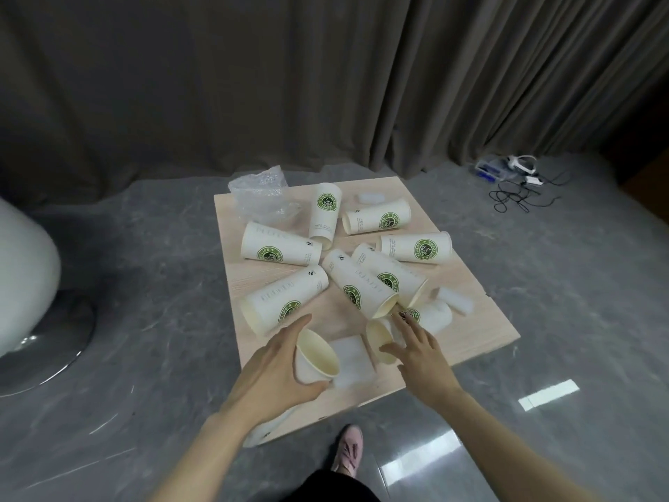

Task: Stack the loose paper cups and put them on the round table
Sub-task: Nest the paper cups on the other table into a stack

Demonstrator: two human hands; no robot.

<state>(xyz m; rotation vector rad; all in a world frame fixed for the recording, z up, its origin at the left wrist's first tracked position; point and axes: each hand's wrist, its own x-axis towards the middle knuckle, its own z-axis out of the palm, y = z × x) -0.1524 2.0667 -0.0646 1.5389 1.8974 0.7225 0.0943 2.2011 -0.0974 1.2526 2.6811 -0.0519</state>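
Seven empty paper cups (pixel 416 247) lie tipped on the wooden board (pixel 467 338). The left hand (pixel 278 364) grips an empty cup (pixel 316 358) near; the right hand (pixel 420 347), fingers spread, touches another cup (pixel 380 335).

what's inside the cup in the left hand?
Nothing visible. The cup held by the left hand tilts its mouth toward the camera, showing a bare cream inner wall. The very bottom is in shadow, and the fingers cover part of its outer side.

Bare forearms, a pink shoe (pixel 349 450) (laced), dark trousers (pixel 331 487).
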